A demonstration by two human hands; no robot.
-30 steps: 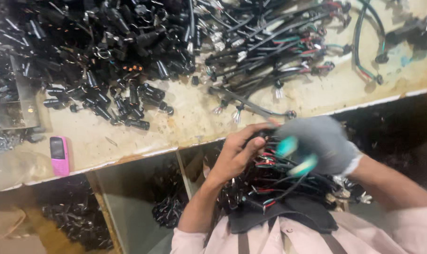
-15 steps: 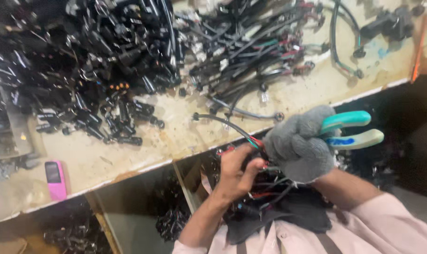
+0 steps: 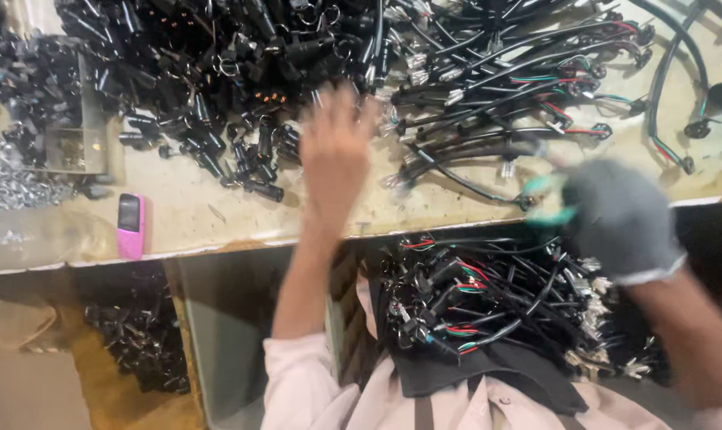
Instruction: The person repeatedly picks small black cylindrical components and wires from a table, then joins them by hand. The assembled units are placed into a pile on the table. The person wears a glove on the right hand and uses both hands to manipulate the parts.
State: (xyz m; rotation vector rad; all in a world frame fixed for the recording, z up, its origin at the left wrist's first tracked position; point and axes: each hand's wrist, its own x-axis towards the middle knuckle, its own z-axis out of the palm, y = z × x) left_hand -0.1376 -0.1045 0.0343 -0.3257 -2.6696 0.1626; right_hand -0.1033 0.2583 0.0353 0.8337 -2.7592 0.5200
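left hand bare, raised over the worktop near its front edge, fingers spread and released, holding nothing; motion blur, so fine detail is lost. it hovers at the near margin of the heap of black connectors that covers the far left part of the worktop, closest to the loose connectors strayed toward the front edge. right hand in a grey knit glove, at the front edge toward the right, clenched round a teal-handled tool; only the handle ends show and they are blurred, so the tool's kind and its working end cannot be told. just beyond the glove, along the far right of the worktop, lie cut cable lengths, black sheaths with red, green and white cores showing at the ends. below the front edge, on the person's lap, sits a bundle of wired cables on dark cloth. judgement on handling: the cables look light and limp, sheath smooth, likely to tangle and drag neighbours along; best taken by the sheath a little back from the stripped end, not by the thin cores, which look easy to bend or pull out. connectors look small, hard, light, prone to roll. elsewhere: a pink phone lies near the front edge at left; a small grey metal tray and a scatter of silvery small parts sit at the left end.
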